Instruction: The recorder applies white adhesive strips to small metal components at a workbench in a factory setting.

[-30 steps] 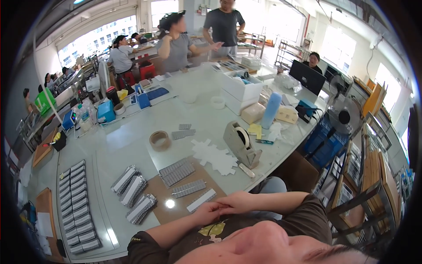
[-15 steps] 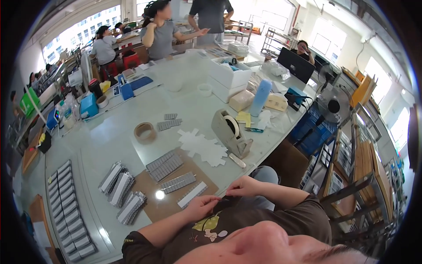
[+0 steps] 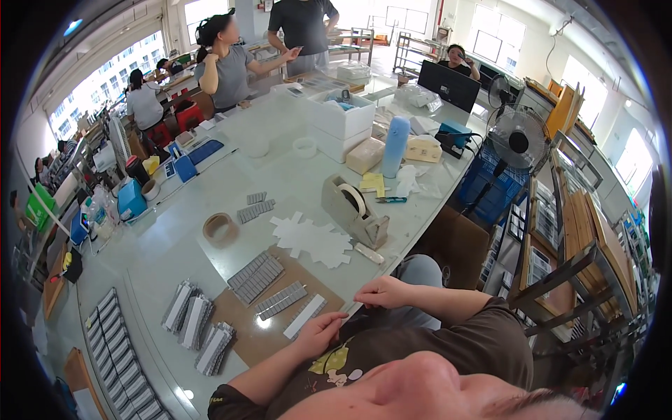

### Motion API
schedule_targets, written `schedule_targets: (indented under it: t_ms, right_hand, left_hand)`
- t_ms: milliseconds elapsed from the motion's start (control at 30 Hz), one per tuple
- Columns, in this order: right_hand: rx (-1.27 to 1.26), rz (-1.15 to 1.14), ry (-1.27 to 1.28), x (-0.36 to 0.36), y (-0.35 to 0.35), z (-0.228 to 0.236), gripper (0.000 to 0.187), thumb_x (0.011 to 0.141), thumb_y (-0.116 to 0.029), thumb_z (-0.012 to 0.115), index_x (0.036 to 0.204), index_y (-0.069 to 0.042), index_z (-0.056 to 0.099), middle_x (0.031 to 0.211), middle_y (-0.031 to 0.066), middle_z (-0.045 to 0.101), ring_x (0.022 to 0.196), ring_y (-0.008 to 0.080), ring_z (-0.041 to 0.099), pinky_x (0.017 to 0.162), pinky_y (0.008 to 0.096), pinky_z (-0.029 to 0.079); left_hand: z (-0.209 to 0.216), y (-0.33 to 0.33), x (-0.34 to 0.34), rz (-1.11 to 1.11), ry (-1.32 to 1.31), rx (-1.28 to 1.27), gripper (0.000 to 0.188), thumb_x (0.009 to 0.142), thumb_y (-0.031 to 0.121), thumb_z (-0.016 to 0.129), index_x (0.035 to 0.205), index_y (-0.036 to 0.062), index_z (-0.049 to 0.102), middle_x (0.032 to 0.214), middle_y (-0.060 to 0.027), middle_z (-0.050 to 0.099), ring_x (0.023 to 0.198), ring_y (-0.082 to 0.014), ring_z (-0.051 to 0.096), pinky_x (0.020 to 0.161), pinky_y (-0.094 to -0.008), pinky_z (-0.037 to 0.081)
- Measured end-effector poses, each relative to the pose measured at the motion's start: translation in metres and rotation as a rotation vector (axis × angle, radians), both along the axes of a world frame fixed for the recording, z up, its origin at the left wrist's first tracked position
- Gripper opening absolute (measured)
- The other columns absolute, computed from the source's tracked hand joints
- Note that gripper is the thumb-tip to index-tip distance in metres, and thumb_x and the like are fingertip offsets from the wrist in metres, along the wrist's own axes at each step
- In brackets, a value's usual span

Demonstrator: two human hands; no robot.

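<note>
My left hand (image 3: 320, 334) is at the table's near edge, below a grey segmented strip with a white top (image 3: 304, 316). Its fingers are pressed together, and whatever they hold is hidden or too small to name. Just right of it, my right hand (image 3: 383, 291) is closed in a pinch, fingertips pointing down, with its contents likewise unclear. A small gap separates the hands. A brown board (image 3: 241, 334) lies beside them, carrying a second grey segmented strip (image 3: 281, 301) and a block of such strips (image 3: 256, 278). Bundled strips (image 3: 194, 322) are stacked at its left.
Farther in are a tape dispenser (image 3: 355, 210), white cut-out sheets (image 3: 311, 240), a tape roll (image 3: 220, 229) and a blue bottle (image 3: 396, 147). A long row of grey strips (image 3: 119, 357) lines the left. Shelving (image 3: 560, 245) and a fan (image 3: 518, 140) stand right; several people are beyond.
The view has shifted, so the table contents sit slightly left and the far room lower. My hands have stayed near the table edge, slightly apart. A person across the table has lowered an outstretched hand.
</note>
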State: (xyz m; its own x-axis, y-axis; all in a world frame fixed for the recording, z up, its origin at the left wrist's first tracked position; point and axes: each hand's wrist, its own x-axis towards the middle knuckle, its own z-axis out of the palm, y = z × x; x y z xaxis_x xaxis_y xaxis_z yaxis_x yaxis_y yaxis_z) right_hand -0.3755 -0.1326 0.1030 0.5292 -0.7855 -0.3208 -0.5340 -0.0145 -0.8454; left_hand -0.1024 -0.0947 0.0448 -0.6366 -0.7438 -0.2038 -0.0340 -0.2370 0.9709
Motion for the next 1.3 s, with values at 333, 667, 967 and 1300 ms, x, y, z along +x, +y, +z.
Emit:
schedule_targets:
  t_ms: [333,667,967,1300]
  right_hand:
    - [-0.158,-0.294,-0.126,0.002,0.005,-0.009,0.023,0.088,-0.024,0.082,0.094,-0.003,0.076,0.080,0.0036,0.074,0.073,0.0093,0.067,0.068,0.0272,0.054]
    - [-0.015,-0.353,-0.212,0.002,0.003,-0.010,0.016,0.097,-0.019,0.074,0.099,-0.003,0.075,0.077,-0.0012,0.070,0.067,0.0043,0.060,0.061,0.0224,0.048]
    - [-0.081,-0.364,-0.197,0.004,0.004,-0.022,0.017,0.098,-0.019,0.073,0.099,-0.003,0.074,0.080,-0.0002,0.070,0.070,0.0055,0.062,0.063,0.0235,0.050]
    - [-0.184,-0.384,-0.184,0.007,0.005,-0.022,0.022,0.094,-0.023,0.074,0.097,-0.001,0.074,0.078,0.0036,0.073,0.072,0.0094,0.065,0.068,0.0280,0.053]
  left_hand:
    - [0.000,0.001,0.000,-0.001,0.011,-0.033,0.032,0.110,0.021,0.051,0.136,0.0077,0.064,0.076,0.0032,0.058,0.067,-0.0050,0.053,0.063,-0.0219,0.045]
    - [-0.004,0.000,0.000,0.001,0.016,-0.009,0.033,0.110,0.022,0.051,0.137,0.0080,0.063,0.076,0.0033,0.059,0.067,-0.0047,0.054,0.062,-0.0210,0.045]
    - [0.001,0.001,0.001,0.009,0.003,-0.009,0.032,0.110,0.021,0.052,0.137,0.0076,0.063,0.078,0.0029,0.060,0.068,-0.0039,0.055,0.062,-0.0200,0.045]
    - [-0.007,0.001,0.000,0.035,0.045,0.003,0.031,0.109,0.019,0.053,0.135,0.0059,0.064,0.078,0.0031,0.061,0.069,-0.0034,0.054,0.062,-0.0198,0.043]
